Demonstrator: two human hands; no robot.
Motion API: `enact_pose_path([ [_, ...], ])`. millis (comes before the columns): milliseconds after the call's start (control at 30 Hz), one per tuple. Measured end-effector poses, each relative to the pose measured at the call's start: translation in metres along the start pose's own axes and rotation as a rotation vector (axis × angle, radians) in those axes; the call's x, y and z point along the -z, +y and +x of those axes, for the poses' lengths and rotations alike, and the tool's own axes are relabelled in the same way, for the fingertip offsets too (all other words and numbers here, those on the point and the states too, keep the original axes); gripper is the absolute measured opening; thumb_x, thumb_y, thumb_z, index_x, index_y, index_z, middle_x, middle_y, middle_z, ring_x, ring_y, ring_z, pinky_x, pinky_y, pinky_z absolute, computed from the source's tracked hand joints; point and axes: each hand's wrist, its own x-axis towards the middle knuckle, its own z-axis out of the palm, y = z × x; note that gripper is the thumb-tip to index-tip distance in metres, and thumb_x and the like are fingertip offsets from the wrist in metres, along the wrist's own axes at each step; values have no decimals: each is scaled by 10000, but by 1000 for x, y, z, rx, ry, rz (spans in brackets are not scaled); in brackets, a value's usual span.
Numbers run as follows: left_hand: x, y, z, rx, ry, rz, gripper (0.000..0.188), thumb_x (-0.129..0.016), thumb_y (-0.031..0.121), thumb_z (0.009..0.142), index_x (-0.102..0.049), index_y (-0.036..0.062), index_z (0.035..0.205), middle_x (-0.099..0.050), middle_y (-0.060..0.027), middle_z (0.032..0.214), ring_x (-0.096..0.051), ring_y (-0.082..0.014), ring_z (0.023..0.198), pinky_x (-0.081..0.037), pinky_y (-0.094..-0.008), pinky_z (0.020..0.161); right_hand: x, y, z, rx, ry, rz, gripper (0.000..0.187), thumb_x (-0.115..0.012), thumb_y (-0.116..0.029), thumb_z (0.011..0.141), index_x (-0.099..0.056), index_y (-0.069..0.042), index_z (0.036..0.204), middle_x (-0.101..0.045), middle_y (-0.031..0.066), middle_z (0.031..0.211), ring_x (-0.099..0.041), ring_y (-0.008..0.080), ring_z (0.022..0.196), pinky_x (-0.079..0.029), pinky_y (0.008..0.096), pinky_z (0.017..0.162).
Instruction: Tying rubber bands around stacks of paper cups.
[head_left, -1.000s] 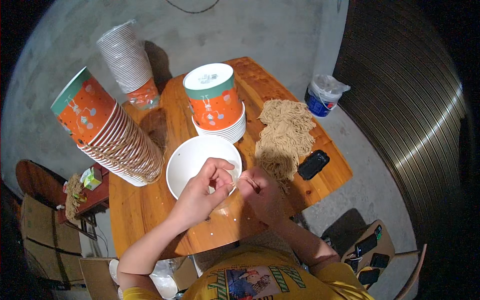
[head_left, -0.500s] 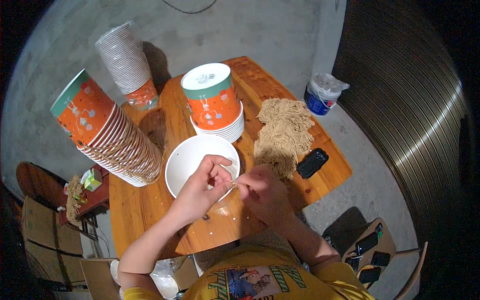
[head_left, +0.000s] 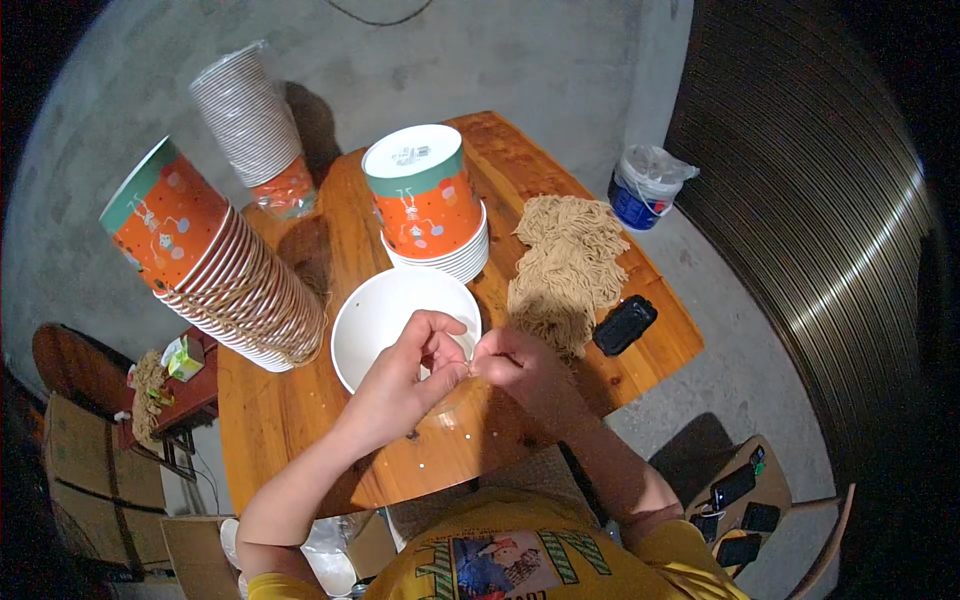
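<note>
A white paper tub (head_left: 362, 318) lies with its open mouth toward me on the wooden table. Over its near right rim, my left hand (head_left: 405, 378) and my right hand (head_left: 510, 362) meet fingertip to fingertip. Both are pinched closed on what looks like a short bit of thin tan yarn (head_left: 468, 367); most of it is hidden by the fingers. To the right of my right hand is a loose heap of tan yarn (head_left: 570, 262). A small black tray (head_left: 625, 326) sits beside that heap.
Orange-and-green tubs stand upside down in a short stack (head_left: 425, 205) behind the white tub. A taller leaning stack (head_left: 225, 270), wound with yarn, is at left. Farther back is a plastic-wrapped stack (head_left: 255, 125). The table (head_left: 650, 370) ends at right; a bucket (head_left: 645, 190) is beyond.
My right hand's fingers have curled in tighter and shifted slightly at the pinch point. The left hand has barely moved, and the tubs and yarn heap are where they were.
</note>
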Motion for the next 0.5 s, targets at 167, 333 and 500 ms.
enact_pose_path([
  [167,1,-1,1,-2,0,-10,272,-572,15,865,-433,5,1098,-510,-8,802,-487,-85,741,-427,-238,728,-2,10,1,153,28,271,58,-592,-110,820,-569,-60,801,-513,-32,761,-469,33,682,-401,217,609],
  [333,1,1,0,3,-3,6,264,-571,14,865,-440,6,1094,-504,-7,803,-482,-86,742,-426,-242,724,-4,6,-5,435,115,-183,57,-601,-100,828,-573,-52,839,-502,-33,750,-484,39,663,-409,224,589],
  [500,-1,2,0,-58,-16,78,291,-571,20,864,-436,16,1122,-500,-11,804,-489,-106,733,-426,-242,717,-8,7,-7,433,160,-183,81,-602,-115,839,-566,-44,856,-498,-29,731,-482,46,641,-407,227,575],
])
